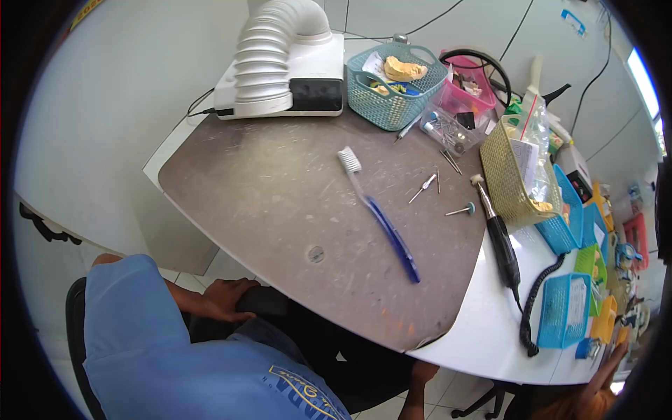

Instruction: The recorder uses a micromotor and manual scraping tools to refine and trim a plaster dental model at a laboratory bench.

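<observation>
My left hand point(225, 299) rests on my dark-trousered lap, left of the table's front edge. Its fingers lie spread, with nothing seen in them. Low by the front edge, my right hand point(423, 373) shows only in part, its fingers hidden. Neither hand touches anything on the brown work board point(259, 189). A toothbrush point(392, 236) with a blue handle lies slantwise there, white bristles toward the far side. To its right are a blue-green-tipped rotary bit point(462, 209), a thin metal bit point(424, 187) and a black handpiece point(501, 245) with a coiled cord.
A white machine with a ribbed hose point(262, 66) stands at the back left. Along the back and right sit a teal basket point(388, 105) with dental casts, a pink basket point(483, 101), a beige basket point(507, 185) and blue trays point(563, 311). Another person's arm point(605, 374) appears lower right.
</observation>
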Tool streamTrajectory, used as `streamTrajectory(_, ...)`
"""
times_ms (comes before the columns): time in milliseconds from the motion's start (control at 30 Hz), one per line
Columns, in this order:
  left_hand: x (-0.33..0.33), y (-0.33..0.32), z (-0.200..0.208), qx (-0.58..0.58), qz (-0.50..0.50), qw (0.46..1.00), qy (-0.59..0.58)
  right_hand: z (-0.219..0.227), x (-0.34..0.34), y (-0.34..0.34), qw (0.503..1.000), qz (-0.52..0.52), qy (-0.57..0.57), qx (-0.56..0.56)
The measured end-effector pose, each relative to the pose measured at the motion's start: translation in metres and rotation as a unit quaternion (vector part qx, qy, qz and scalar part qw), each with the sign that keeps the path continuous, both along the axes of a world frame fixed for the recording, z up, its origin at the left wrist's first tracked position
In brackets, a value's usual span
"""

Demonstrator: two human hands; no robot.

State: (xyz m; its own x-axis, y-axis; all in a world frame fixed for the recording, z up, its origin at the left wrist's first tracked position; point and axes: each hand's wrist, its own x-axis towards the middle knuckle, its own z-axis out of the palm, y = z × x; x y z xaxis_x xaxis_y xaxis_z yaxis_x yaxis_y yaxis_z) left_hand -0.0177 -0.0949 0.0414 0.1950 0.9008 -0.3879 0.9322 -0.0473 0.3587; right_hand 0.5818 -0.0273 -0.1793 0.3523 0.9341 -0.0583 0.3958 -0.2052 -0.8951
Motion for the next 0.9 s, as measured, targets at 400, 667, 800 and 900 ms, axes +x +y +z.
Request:
streamTrajectory(400, -0.007, -0.024, 0.001, 0.175, -0.132, 0.974, -0.059, 0.105, -0.126, -0.029, 0.866, 0.035, -0.499, 0.006)
streamTrajectory(667, -0.012, -0.034, 0.007, 0.196, -0.249, 0.947, 0.059, 0.29, -0.191, -0.015, 0.939, 0.316, -0.012, -0.136)
streamTrajectory(800, -0.013, -0.025, 0.005, 0.188, -0.248, 0.949, 0.056, 0.408, -0.221, -0.002, 0.914, 0.405, -0.004, -0.032)
streamTrajectory(900, -0.016, -0.025, 0.005, 0.201, -0.245, 0.947, 0.047, 0.458, -0.243, 0.043, 0.902, 0.399, -0.111, 0.121)
